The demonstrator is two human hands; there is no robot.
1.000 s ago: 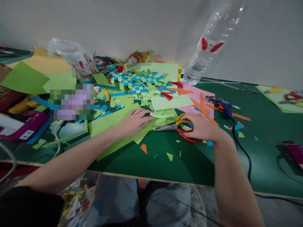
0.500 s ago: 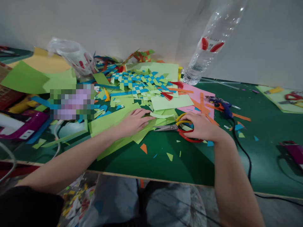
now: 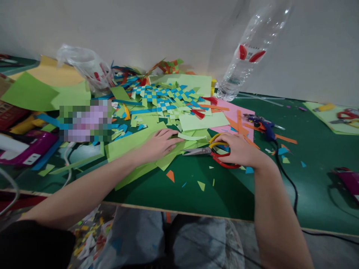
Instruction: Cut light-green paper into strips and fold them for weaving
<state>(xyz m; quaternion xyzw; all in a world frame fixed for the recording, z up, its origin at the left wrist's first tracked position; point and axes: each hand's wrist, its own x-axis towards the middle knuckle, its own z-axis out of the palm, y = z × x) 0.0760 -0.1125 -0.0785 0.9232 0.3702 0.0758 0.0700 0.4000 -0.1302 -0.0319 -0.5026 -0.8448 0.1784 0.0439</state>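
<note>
My left hand (image 3: 159,144) lies flat on a sheet of green paper (image 3: 134,170), fingers stretched to the right. By its fingertips is a curved, pale green paper strip (image 3: 192,138); whether the fingers touch it I cannot tell. My right hand (image 3: 238,149) is closed round scissors (image 3: 209,150) with one yellow and one red handle loop. Their blades point left toward my left hand, low over the table, and look nearly closed. Behind both hands, woven blue-and-green paper pieces (image 3: 164,97) are heaped up. A pale green sheet (image 3: 204,121) rests just beyond the strip.
A clear bottle (image 3: 244,63) leans at the back wall. Right of the pink paper (image 3: 224,108) lies a blue glue gun (image 3: 267,129) with a black cord. A bag-wrapped cup (image 3: 92,71) stands back left. More scissors (image 3: 346,118) lie far right. Paper scraps dot the green table (image 3: 224,198).
</note>
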